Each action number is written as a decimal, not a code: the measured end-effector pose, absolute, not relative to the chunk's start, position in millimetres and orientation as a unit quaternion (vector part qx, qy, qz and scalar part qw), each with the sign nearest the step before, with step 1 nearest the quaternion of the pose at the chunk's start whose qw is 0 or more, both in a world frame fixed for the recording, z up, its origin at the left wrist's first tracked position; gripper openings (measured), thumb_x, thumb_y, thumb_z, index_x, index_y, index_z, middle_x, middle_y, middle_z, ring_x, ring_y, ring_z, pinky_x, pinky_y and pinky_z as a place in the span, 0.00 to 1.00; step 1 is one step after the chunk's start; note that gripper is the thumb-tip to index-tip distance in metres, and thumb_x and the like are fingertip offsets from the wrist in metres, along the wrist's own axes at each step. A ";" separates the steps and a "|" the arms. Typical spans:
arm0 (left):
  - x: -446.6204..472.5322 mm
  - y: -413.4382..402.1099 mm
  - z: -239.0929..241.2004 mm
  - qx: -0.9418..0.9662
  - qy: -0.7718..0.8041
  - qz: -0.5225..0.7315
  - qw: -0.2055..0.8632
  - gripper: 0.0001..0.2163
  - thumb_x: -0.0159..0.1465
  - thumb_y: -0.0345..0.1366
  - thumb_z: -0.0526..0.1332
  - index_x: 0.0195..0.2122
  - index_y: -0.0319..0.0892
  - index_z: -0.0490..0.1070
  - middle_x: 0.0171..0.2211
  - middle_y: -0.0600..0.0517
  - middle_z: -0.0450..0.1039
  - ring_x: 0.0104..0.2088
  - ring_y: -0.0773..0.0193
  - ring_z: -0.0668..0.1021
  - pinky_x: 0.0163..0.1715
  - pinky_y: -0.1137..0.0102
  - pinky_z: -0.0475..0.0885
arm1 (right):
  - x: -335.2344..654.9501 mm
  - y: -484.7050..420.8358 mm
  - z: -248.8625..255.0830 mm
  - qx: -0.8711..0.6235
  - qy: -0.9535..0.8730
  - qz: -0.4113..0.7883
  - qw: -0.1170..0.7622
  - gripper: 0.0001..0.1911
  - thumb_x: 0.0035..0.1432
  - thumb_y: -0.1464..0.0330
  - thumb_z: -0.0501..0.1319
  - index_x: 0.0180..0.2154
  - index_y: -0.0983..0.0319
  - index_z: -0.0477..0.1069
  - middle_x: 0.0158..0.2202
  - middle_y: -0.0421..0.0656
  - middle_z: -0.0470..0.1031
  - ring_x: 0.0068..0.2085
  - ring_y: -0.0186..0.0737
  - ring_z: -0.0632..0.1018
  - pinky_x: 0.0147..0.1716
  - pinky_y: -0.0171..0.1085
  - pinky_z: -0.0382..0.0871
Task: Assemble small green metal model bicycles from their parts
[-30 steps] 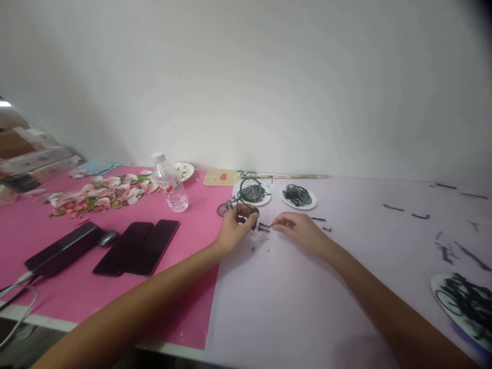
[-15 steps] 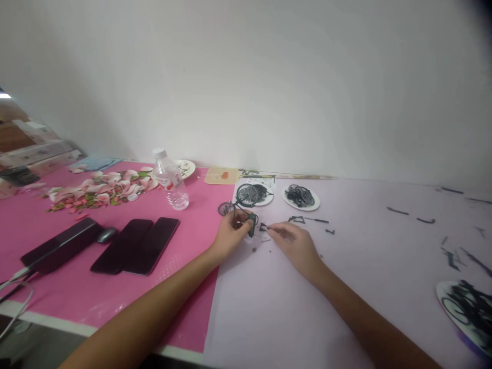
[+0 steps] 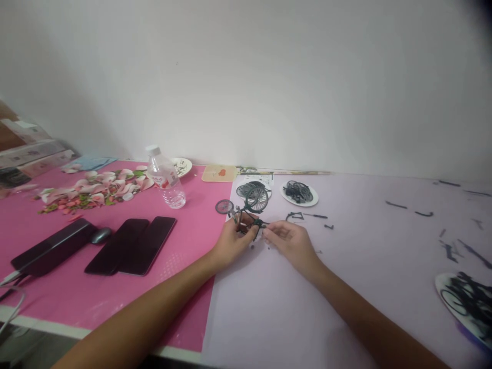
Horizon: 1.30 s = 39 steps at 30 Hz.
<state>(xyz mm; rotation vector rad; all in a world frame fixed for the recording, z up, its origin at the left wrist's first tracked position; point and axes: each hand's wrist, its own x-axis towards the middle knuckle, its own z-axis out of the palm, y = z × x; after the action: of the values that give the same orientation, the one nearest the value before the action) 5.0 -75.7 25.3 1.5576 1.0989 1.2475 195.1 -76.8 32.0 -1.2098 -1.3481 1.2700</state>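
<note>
My left hand (image 3: 232, 243) is closed around the dark frame of a small model bicycle (image 3: 257, 199), which is tipped so that its large spoked wheel points up and away. A smaller wheel (image 3: 224, 206) sticks out past my fingers on the left. Close against the bicycle, my right hand (image 3: 294, 240) pinches a tiny dark part (image 3: 265, 224); my fingertips hide most of it, and I cannot tell whether it is joined to the frame. Tiny loose bits lie on the pale sheet below my hands.
Behind my hands stand white plates of black wheels (image 3: 315, 199). More dark parts (image 3: 315, 216) lie to the right, with a plate of black pieces (image 3: 446, 282) at the edge. Leftward are a water bottle (image 3: 171, 189), phones (image 3: 149, 246), a mouse (image 3: 101, 235) and petals (image 3: 96, 189).
My left hand has turned the bicycle, bringing its large wheel to the right. The part in my right hand has come up against the frame. The view has shifted slightly.
</note>
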 end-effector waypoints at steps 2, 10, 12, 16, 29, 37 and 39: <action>5.6 -77.0 25.8 0.629 0.425 0.494 0.424 0.09 0.68 0.41 0.63 0.44 0.41 0.73 0.44 0.46 0.78 0.39 0.63 0.79 0.39 0.69 0.74 | 194.7 -76.9 34.1 -0.487 -0.542 0.531 0.433 0.20 0.50 0.51 0.75 0.34 0.59 0.78 0.29 0.45 0.82 0.27 0.42 0.79 0.23 0.39 0.70; 4.7 -81.5 25.1 0.651 0.391 0.479 0.440 0.13 0.71 0.44 0.62 0.49 0.41 0.74 0.45 0.44 0.78 0.43 0.59 0.80 0.43 0.66 0.75 | 197.5 -75.1 38.8 -0.462 -0.514 0.598 0.405 0.22 0.49 0.52 0.76 0.36 0.60 0.74 0.31 0.45 0.84 0.28 0.38 0.79 0.25 0.36 0.67; 4.2 -81.7 25.4 0.656 0.381 0.481 0.439 0.13 0.71 0.44 0.62 0.49 0.41 0.74 0.47 0.44 0.78 0.46 0.58 0.80 0.45 0.66 0.74 | 198.1 -74.3 39.0 -0.458 -0.497 0.619 0.400 0.24 0.48 0.52 0.76 0.38 0.60 0.73 0.32 0.45 0.84 0.29 0.38 0.79 0.25 0.35 0.66; 3.9 -81.1 24.6 0.662 0.369 0.481 0.441 0.13 0.72 0.44 0.61 0.50 0.41 0.74 0.47 0.43 0.78 0.45 0.58 0.80 0.46 0.65 0.74 | 199.1 -74.4 39.3 -0.453 -0.476 0.646 0.389 0.26 0.48 0.53 0.77 0.41 0.60 0.71 0.32 0.44 0.83 0.28 0.37 0.78 0.23 0.34 0.63; 5.5 -86.3 28.9 0.656 0.367 0.483 0.450 0.14 0.70 0.45 0.63 0.50 0.42 0.74 0.47 0.43 0.78 0.45 0.56 0.80 0.47 0.64 0.74 | 201.0 -76.6 39.4 -0.424 -0.418 0.709 0.377 0.25 0.50 0.58 0.78 0.42 0.59 0.69 0.33 0.41 0.81 0.29 0.32 0.75 0.27 0.32 0.64; 7.3 -88.2 28.8 0.671 0.377 0.469 0.433 0.16 0.65 0.43 0.69 0.51 0.42 0.73 0.49 0.43 0.78 0.48 0.56 0.79 0.50 0.64 0.73 | 202.5 -75.3 37.1 -0.405 -0.386 0.734 0.384 0.23 0.49 0.60 0.79 0.41 0.60 0.72 0.30 0.37 0.76 0.27 0.28 0.72 0.27 0.29 0.65; 7.3 -87.4 27.0 0.673 0.376 0.469 0.430 0.17 0.65 0.43 0.69 0.51 0.41 0.73 0.49 0.43 0.78 0.48 0.56 0.79 0.50 0.64 0.73 | 202.9 -75.3 37.2 -0.409 -0.386 0.737 0.376 0.23 0.49 0.60 0.79 0.42 0.60 0.72 0.30 0.37 0.75 0.27 0.27 0.71 0.25 0.28 0.64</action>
<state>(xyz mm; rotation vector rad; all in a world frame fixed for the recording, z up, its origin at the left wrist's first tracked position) 7.3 -87.4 27.0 1.6797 0.9391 1.1698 202.9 -75.3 37.2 -1.0459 -0.9872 1.8842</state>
